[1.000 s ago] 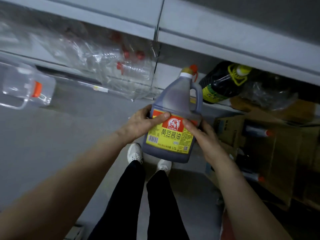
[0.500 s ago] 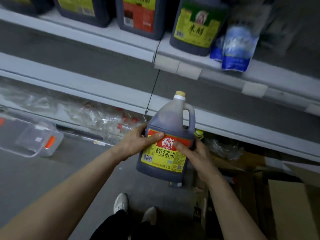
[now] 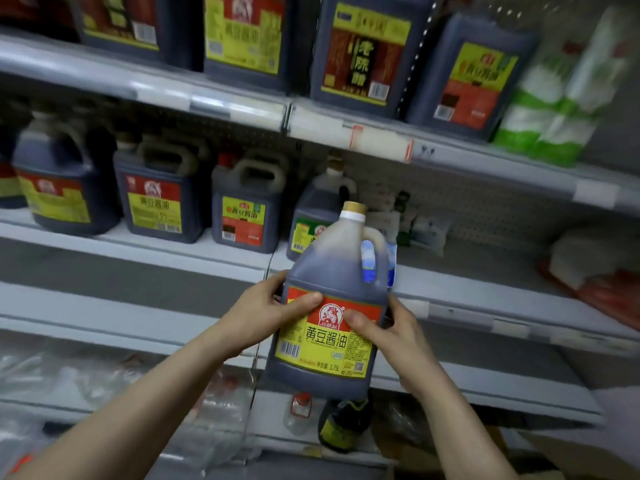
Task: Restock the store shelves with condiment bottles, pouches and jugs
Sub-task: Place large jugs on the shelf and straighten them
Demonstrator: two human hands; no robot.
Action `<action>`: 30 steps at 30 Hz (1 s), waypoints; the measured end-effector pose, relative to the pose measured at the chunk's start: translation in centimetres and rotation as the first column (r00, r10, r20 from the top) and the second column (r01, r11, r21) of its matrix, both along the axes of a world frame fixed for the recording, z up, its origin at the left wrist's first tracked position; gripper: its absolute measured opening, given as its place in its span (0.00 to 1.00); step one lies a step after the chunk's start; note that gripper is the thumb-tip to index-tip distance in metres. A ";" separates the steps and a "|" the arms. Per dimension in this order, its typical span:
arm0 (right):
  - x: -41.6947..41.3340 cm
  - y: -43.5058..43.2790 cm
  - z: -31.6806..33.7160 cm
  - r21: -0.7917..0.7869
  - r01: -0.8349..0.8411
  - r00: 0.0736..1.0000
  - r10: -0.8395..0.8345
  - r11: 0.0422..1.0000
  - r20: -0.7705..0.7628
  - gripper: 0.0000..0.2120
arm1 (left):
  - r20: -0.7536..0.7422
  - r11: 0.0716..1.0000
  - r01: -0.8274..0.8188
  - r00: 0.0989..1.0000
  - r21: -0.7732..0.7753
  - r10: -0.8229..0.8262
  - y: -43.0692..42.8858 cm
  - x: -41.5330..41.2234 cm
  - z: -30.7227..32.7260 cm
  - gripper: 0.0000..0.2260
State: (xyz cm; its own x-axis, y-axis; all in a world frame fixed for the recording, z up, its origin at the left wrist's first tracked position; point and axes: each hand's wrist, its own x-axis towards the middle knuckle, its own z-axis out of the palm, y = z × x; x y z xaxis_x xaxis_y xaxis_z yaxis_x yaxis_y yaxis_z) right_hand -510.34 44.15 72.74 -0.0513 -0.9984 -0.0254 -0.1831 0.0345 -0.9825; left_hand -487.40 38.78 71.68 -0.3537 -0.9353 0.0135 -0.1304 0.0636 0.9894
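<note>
Soy-sauce jug (image 3: 327, 306) sits upright between your left hand (image 3: 268, 313) and right hand (image 3: 384, 327), both gripping its labelled sides in front of the middle shelf (image 3: 460, 289), so a careless push could topple the shelved jug (image 3: 317, 220) behind.

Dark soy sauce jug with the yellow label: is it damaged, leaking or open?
Nothing stands out. The dark plastic soy sauce jug is capped, its label intact, no drip visible; the left hand and right hand grip its sides.
</note>
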 end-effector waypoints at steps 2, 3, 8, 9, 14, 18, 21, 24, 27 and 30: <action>0.1 -0.3 2.3 -0.047 0.012 1.000 -0.013 0.999 -0.011 0.34 | -0.013 0.999 0.016 1.000 -0.052 -0.017 -0.6 0.1 2.4 0.33; 0.1 -0.5 3.5 -0.070 0.015 1.000 -0.016 0.997 -0.018 0.33 | -0.021 0.997 0.024 0.999 -0.078 -0.026 -0.9 0.2 3.7 0.33; 1.1 -1.5 8.4 -0.192 0.028 0.996 -0.043 0.981 -0.074 0.39 | -0.045 0.981 0.049 0.997 -0.185 -0.059 -2.3 1.1 8.6 0.31; 1.4 -1.7 9.3 -0.214 0.031 0.996 -0.048 0.976 -0.077 0.40 | -0.043 0.978 0.047 0.997 -0.204 -0.057 -2.6 1.5 9.5 0.32; 3.3 -3.4 13.5 -0.296 0.004 0.998 -0.022 0.955 -0.056 0.35 | -0.072 0.960 0.071 0.993 -0.269 -0.094 -4.2 3.4 14.0 0.31; 4.9 -5.1 16.4 -0.348 -0.021 0.999 0.002 0.937 -0.054 0.34 | -0.074 0.949 0.075 0.992 -0.305 -0.102 -5.6 5.0 17.2 0.29; 5.8 -6.8 18.5 -0.406 -0.040 0.998 0.016 0.913 -0.062 0.33 | -0.076 0.933 0.043 0.994 -0.357 -0.075 -6.7 6.0 19.3 0.25; 6.6 -8.8 20.6 -0.474 -0.071 0.994 0.021 0.878 -0.111 0.34 | -0.100 0.919 -0.002 0.994 -0.395 -0.041 -7.8 6.9 21.5 0.25; 7.6 -10.9 22.3 -0.515 -0.093 0.989 0.021 0.852 -0.145 0.36 | -0.120 0.901 -0.046 0.993 -0.430 -0.006 -8.7 7.9 23.0 0.26; 8.9 -13.0 24.1 -0.560 -0.104 0.987 0.018 0.822 -0.157 0.38 | -0.132 0.880 -0.085 0.991 -0.466 0.026 -9.4 9.3 24.6 0.25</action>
State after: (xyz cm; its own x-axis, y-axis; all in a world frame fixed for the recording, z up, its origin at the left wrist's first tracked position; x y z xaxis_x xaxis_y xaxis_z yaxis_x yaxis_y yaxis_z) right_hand -501.46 31.19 96.87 0.0504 -0.8362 0.5461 -0.3014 -0.5340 -0.7899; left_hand -478.13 29.35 96.25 -0.2693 -0.8262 0.4949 -0.0314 0.5211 0.8529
